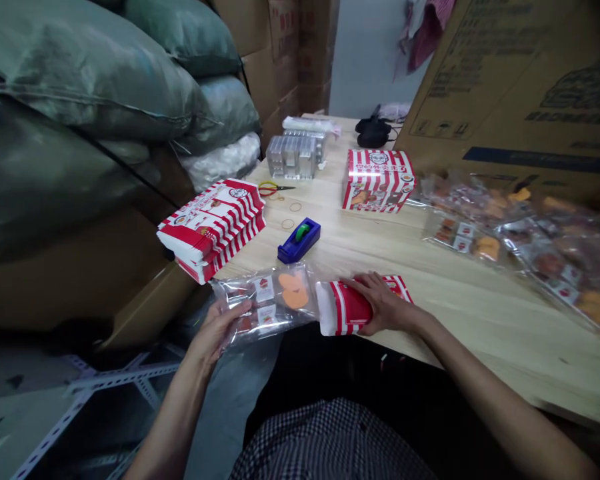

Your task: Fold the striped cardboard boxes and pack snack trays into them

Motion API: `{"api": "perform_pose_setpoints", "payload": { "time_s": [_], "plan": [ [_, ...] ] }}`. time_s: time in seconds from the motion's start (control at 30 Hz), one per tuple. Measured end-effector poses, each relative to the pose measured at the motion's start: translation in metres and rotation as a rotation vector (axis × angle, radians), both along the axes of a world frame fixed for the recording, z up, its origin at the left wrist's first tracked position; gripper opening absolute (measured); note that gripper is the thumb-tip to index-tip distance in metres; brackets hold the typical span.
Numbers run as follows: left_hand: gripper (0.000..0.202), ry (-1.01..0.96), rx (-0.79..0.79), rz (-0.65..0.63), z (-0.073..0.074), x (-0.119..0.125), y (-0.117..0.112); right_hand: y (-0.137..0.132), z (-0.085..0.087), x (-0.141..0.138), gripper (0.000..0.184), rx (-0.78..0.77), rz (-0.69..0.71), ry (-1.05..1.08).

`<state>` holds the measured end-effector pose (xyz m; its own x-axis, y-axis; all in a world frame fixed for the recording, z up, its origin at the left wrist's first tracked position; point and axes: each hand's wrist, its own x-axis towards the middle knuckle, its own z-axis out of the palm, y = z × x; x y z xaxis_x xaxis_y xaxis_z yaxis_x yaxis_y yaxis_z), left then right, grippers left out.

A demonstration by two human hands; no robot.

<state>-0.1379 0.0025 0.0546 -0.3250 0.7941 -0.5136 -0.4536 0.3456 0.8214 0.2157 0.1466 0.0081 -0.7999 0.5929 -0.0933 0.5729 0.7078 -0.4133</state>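
Note:
My left hand [219, 328] grips the near end of a clear plastic packet [273, 299] that holds orange toy pieces and small red-and-white cards. The packet's far end sits at the open mouth of a red-and-white striped box [351, 305] lying on its side at the table's front edge. My right hand [380, 303] wraps over the top of that box and holds it down.
A stack of flat striped boxes [213, 225] lies at the left table edge, with a blue tape dispenser [299, 240] beside it. A made-up striped box [377, 181], scissors [273, 189], rubber bands, and a heap of clear packets [525, 233] lie farther back. Large cartons [520, 87] and sacks [95, 80] surround the wooden table [480, 313].

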Motion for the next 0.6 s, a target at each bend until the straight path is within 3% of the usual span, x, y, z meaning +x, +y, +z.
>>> {"api": "perform_pose_setpoints", "payload": {
  "time_s": [0.13, 0.3, 0.4, 0.6],
  "plan": [
    [0.052, 0.085, 0.021, -0.117, -0.009, 0.009, 0.011, -0.022, -0.007, 0.020, 0.114, 0.029, -0.106, 0.029],
    [0.052, 0.153, 0.099, -0.264, -0.027, 0.026, 0.021, -0.033, -0.010, 0.022, 0.110, 0.086, -0.176, 0.014],
    [0.058, 0.157, 0.115, -0.214, -0.034, 0.037, 0.021, -0.038, -0.008, 0.019, 0.107, 0.114, -0.219, -0.002],
    [0.063, 0.107, 0.247, 0.103, -0.037, 0.059, 0.014, -0.041, -0.010, 0.019, 0.103, 0.127, -0.252, -0.008]
  ]
}}
